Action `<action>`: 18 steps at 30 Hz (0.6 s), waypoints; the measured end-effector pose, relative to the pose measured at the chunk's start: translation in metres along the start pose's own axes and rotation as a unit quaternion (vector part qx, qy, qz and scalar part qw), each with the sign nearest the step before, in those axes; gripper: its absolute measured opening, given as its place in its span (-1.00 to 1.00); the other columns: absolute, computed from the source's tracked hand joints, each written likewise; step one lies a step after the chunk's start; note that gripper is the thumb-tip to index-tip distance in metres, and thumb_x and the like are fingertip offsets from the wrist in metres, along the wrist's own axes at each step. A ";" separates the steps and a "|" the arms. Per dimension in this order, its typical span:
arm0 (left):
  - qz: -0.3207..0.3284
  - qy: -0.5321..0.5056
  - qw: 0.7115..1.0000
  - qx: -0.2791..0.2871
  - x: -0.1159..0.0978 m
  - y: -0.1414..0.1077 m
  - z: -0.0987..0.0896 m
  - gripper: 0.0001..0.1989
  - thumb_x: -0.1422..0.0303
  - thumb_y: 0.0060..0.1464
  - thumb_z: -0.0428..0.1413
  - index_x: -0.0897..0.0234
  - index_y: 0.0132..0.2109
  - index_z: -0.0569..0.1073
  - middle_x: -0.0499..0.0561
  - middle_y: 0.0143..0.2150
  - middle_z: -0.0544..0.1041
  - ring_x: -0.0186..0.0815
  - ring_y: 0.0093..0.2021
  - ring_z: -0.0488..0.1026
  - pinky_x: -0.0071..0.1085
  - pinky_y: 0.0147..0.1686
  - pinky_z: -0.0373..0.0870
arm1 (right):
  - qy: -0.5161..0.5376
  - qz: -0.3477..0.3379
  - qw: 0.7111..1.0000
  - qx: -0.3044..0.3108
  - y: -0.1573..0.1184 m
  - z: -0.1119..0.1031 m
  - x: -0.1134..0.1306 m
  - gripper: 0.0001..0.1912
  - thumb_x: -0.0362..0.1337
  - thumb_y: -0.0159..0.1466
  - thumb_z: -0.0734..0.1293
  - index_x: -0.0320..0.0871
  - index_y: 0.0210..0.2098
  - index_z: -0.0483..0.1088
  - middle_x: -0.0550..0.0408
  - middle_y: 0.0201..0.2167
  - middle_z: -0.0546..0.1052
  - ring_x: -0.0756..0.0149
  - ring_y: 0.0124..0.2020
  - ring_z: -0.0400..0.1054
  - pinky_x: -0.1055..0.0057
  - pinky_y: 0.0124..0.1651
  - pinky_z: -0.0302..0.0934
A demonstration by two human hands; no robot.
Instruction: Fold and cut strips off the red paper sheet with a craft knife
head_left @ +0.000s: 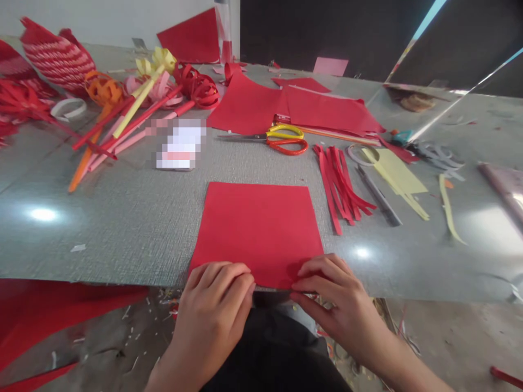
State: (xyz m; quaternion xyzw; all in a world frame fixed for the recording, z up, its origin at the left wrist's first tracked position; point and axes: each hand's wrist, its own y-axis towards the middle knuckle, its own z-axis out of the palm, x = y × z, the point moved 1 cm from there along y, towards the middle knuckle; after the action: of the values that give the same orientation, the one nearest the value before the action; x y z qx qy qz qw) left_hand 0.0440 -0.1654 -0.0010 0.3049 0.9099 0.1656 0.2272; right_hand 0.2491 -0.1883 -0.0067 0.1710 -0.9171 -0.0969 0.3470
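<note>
A red sheet of paper (257, 234) lies flat at the table's near edge, in front of me. My left hand (220, 299) is closed at its near left corner, the fingers pressed together over the edge and the thumb mostly hidden. At the near right corner, my right hand (335, 299) pinches the same edge between fingers and thumb. Beyond the sheet lie scissors (286, 139) with one yellow and one orange-red handle. A bunch of red paper strips (343, 188) rests to the right of the sheet.
Paper flowers on rolled stems (134, 109) lie at the left, near a blurred-out phone-like object (180, 147). More red paper (327, 111) is stacked behind the scissors. A tape roll (363, 155), a grey pen (379, 196) and yellow paper (402, 171) are at the right. Scraps litter the floor.
</note>
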 end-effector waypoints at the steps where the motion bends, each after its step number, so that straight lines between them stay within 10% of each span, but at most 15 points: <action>1: -0.001 0.003 1.000 0.010 0.000 0.001 -0.001 -0.88 0.52 0.12 0.03 0.27 -0.27 0.44 -0.03 -0.29 0.52 -0.29 -0.26 0.40 -0.29 -0.18 0.24 | 0.005 0.008 1.000 0.008 0.001 -0.001 0.000 -0.96 -0.33 0.19 0.34 -0.09 -0.36 0.46 0.09 -0.31 0.47 0.28 -0.24 0.30 0.32 -0.21 0.20; 18: -0.020 0.071 0.989 0.126 0.005 0.016 -0.004 -0.87 0.48 0.17 -0.07 0.24 -0.29 0.35 -0.02 -0.35 0.40 -0.22 -0.32 0.30 -0.25 -0.27 0.16 | -0.041 0.030 0.997 0.052 0.019 -0.006 -0.006 -0.86 -0.30 0.29 0.24 -0.08 -0.37 0.41 0.14 -0.21 0.48 0.31 -0.16 0.29 0.30 -0.12 0.11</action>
State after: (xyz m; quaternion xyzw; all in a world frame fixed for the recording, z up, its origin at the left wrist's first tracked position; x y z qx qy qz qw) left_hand 0.0459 -0.1506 0.0079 0.2999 0.9435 0.0659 0.1247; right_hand 0.2524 -0.1691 -0.0004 0.1574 -0.9390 -0.0457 0.3024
